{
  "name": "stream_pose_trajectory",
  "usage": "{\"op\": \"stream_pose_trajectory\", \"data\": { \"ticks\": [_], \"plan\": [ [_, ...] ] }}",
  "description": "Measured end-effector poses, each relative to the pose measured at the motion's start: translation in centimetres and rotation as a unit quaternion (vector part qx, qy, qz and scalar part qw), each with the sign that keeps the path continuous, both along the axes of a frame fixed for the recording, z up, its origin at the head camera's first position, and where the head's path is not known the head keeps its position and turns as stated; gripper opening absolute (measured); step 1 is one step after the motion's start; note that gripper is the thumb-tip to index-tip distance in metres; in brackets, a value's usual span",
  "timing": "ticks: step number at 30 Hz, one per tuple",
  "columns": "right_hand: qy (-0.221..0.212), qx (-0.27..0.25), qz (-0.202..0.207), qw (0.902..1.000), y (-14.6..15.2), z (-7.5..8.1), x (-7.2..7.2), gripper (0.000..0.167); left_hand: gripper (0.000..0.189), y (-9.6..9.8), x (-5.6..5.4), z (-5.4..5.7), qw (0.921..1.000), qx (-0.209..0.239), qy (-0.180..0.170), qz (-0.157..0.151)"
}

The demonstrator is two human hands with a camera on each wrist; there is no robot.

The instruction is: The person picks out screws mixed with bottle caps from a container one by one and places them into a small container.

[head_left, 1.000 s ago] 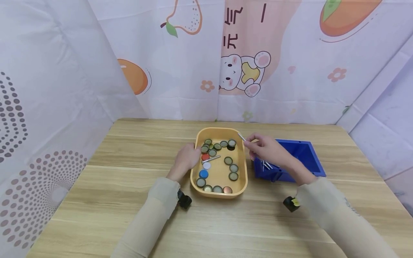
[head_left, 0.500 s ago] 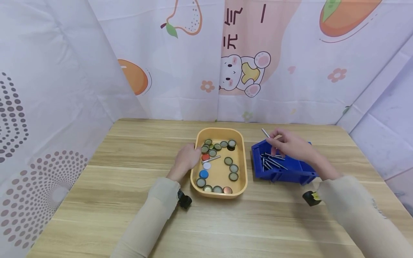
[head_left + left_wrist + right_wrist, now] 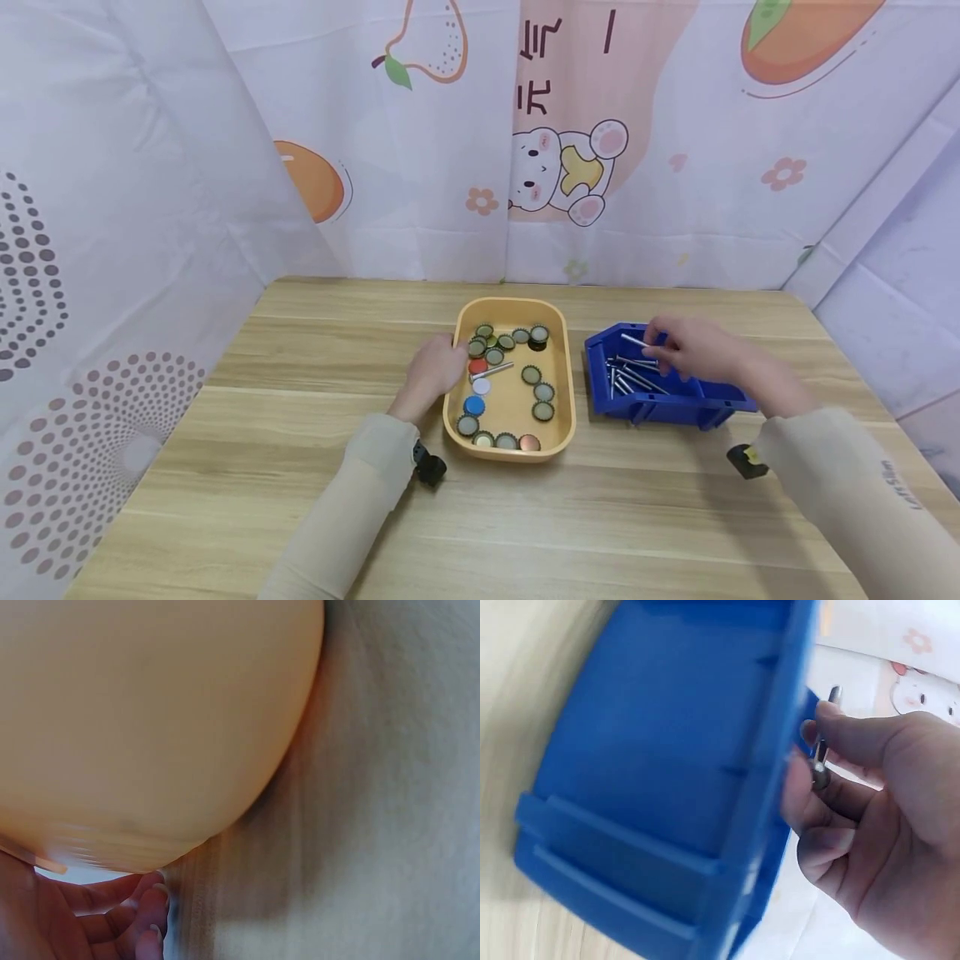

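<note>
My left hand [image 3: 437, 367] holds the left side of a yellow tray [image 3: 558, 442]; its fingers [image 3: 150, 907] curl beside the outer wall in the left wrist view. Inside the tray lie several bottle caps [image 3: 543, 391], mostly inside-up, and one silver bolt [image 3: 492, 372]. Above a blue bin [image 3: 682, 410], my right hand [image 3: 701, 350] pinches another silver bolt [image 3: 633, 340] between thumb and fingertips. The right wrist view shows the round head of this held bolt [image 3: 821, 776] near the bin's rim. More bolts [image 3: 633, 379] lie loose in the bin's left part.
Both containers stand on a wooden table [image 3: 510, 525], the blue bin a little to the right of the tray. A printed curtain [image 3: 420, 183] hangs behind the table, and white sheets [image 3: 150, 167] flank it. A small black camera sits on each wrist.
My right hand has moved right from the tray's right rim to above the blue bin, then lower, still pinching the bolt. The left hand and the tray have stayed put.
</note>
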State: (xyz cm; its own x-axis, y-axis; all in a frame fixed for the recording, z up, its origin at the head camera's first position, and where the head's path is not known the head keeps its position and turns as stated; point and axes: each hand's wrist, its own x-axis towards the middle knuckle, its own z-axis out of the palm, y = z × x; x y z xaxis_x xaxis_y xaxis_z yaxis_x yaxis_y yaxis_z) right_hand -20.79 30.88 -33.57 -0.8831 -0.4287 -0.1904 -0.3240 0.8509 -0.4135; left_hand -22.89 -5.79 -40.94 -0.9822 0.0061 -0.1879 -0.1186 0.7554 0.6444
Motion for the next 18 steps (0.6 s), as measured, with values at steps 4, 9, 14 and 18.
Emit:
{"op": "stream_pose_trajectory", "data": {
  "ticks": [4,9,14,18],
  "plan": [
    [0.024,0.066,0.026,0.9972,-0.2,-0.7,0.0,0.008,0.039,0.0,-0.1,-0.1,1.0000,0.004,-0.003,0.004],
    [0.076,0.100,0.051,0.9907,-0.4,-1.3,0.1,0.009,0.038,0.1,-0.1,-0.3,0.9999,0.010,-0.006,0.006],
    [0.117,0.069,0.058,0.9890,-0.7,-1.5,0.1,0.013,0.039,0.1,-0.1,-0.2,0.9999,0.009,-0.005,0.006],
    [0.143,0.041,0.057,0.9873,-1.5,-1.0,0.0,0.010,0.040,0.0,-0.1,-0.2,1.0000,0.006,-0.002,0.002]
  ]
}}
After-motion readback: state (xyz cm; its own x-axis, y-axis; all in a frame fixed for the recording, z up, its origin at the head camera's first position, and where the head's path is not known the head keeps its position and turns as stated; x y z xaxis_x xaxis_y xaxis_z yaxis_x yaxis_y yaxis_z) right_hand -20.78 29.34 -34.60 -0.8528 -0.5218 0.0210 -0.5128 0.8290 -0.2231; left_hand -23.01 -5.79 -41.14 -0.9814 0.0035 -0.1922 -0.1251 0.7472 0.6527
